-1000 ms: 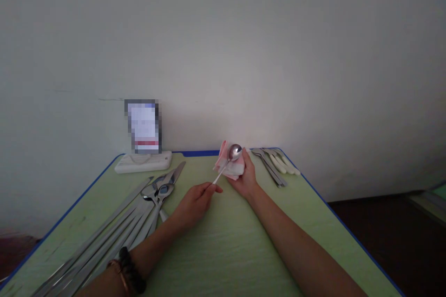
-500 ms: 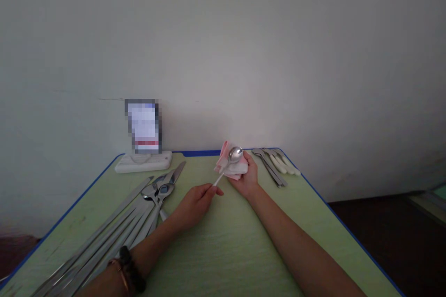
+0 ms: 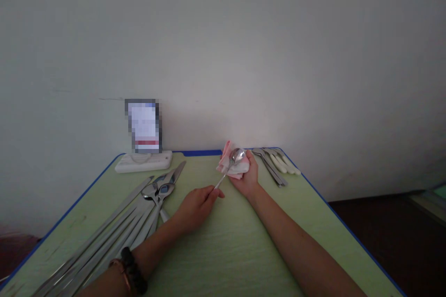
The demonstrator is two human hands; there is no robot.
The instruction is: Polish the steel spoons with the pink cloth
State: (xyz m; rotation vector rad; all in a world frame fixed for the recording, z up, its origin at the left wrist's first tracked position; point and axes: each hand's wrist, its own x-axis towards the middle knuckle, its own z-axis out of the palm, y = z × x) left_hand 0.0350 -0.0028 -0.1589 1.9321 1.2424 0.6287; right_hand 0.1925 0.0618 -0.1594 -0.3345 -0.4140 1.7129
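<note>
My left hand [image 3: 200,204] is closed round the handle of a shiny metal spoon [image 3: 238,155], whose bowl points away to the upper right. Beneath and behind the bowl lies a folded pink and white cloth [image 3: 225,162]. That cloth rests in my right hand [image 3: 249,176], its fingers curled round it and partly hidden. The spoon's bowl appears to lie against the cloth. Left of my left hand is a pile of metal cutlery [image 3: 128,218], with spoons and knives among it. To the right of my right hand lie metal spoons [image 3: 270,169] and several white-handled pieces [image 3: 278,162].
The green table [image 3: 237,241] has a blue edge and stands against a grey wall [image 3: 244,55]. At its back left a blurred-out screen [image 3: 143,125] stands upright in a white holder [image 3: 143,163].
The spoon's bowl and the cloth have shifted slightly to the right, and the spoon has turned a little. Both hands keep their hold. The cutlery on the table has not moved.
</note>
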